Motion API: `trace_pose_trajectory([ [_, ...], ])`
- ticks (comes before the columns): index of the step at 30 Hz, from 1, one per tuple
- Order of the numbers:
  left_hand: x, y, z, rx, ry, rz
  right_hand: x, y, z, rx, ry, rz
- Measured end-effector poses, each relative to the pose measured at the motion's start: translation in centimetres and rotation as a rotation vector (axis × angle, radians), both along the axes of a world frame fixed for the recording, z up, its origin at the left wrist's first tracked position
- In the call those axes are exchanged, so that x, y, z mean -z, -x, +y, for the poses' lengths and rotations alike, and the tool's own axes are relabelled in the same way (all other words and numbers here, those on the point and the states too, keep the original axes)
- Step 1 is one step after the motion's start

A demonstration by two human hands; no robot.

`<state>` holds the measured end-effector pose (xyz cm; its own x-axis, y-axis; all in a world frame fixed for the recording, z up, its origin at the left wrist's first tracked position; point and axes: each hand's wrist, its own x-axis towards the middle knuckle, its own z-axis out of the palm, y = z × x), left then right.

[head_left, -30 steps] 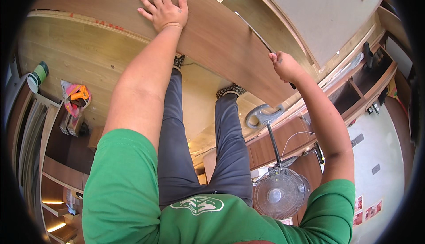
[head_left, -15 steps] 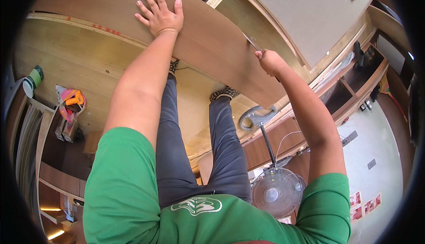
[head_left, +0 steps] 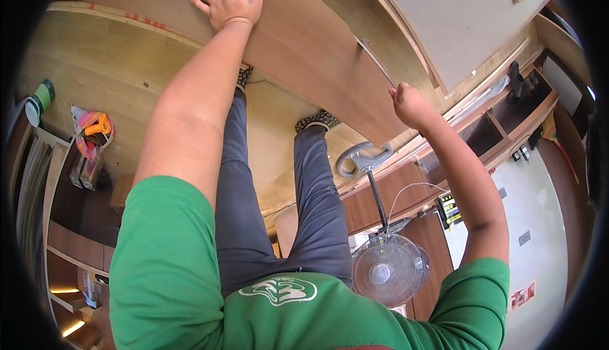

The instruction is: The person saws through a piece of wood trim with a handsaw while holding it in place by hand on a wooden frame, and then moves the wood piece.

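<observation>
My left hand (head_left: 232,6) lies flat on a long brown wood-grain panel (head_left: 304,45), fingers spread. To the right, my right hand (head_left: 412,105) is closed around a long, thin, file-like metal tool (head_left: 378,64). The tool's narrow shaft slants up and left from the fist, its far end at the panel's far edge. Most of its grip is hidden inside my fingers. Beneath the panel's near edge, my two patterned shoes (head_left: 317,120) stand apart.
A standing fan (head_left: 388,270) with a grey ring-shaped base (head_left: 363,158) is near my right leg. Beyond the panel lies a pale board (head_left: 438,26). Open brown cabinets (head_left: 507,121) line the right. At left are a pink bag (head_left: 92,140) and a green-and-white roll (head_left: 40,102).
My right hand has moved right and slightly down, drawing the tool back from the panel's edge, and more of its shaft shows. My left hand stays flat on the panel. The whole view has shifted slightly.
</observation>
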<state>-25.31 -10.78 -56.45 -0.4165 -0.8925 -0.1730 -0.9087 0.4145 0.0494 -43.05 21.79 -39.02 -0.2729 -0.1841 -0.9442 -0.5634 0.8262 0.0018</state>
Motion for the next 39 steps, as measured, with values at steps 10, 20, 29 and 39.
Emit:
trace_pose_trajectory([
  [10, 2.6, -0.2, -0.3, 0.075, 0.070, 0.285, 7.0, 0.2, 0.1, 0.003, -0.071, 0.060],
  [20, 1.5, -0.7, -0.2, 0.027, 0.087, -0.028, -2.1, 0.4, 2.6, 0.517, -0.063, -0.080],
  [29, 0.4, -2.2, 11.3, 0.289, -0.093, 0.249, -3.4, -0.5, 6.5, 0.245, 0.119, 0.041],
  [39, 1.3, -1.9, 13.0, 0.307, 0.037, 0.229, 3.5, 0.4, 5.7, -0.062, 0.140, 0.124],
])
